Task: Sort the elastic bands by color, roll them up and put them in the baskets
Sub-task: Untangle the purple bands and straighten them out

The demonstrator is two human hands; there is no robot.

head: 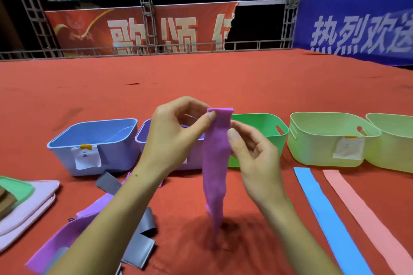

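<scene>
You are working over a red carpeted floor [245, 78], with red and blue banners behind a metal railing at the far edge. The purple elastic band [216, 163] hangs upright between your hands, its folded top edge level with your fingertips and its lower end trailing to the carpet. Your left hand [176, 134] pinches the band's upper left edge between thumb and curled fingers; your right hand [252, 152] pinches its right edge just below, thumb pressed on the band. Behind them stands a row of baskets: blue basket [93, 140], purple basket [143, 136], green basket [263, 125], and two pale green ones [324, 138]. To the right lie a blue band [330, 219] and a pink band [366, 216]; near left, purple and grey bands [143, 241] lie tangled.
</scene>
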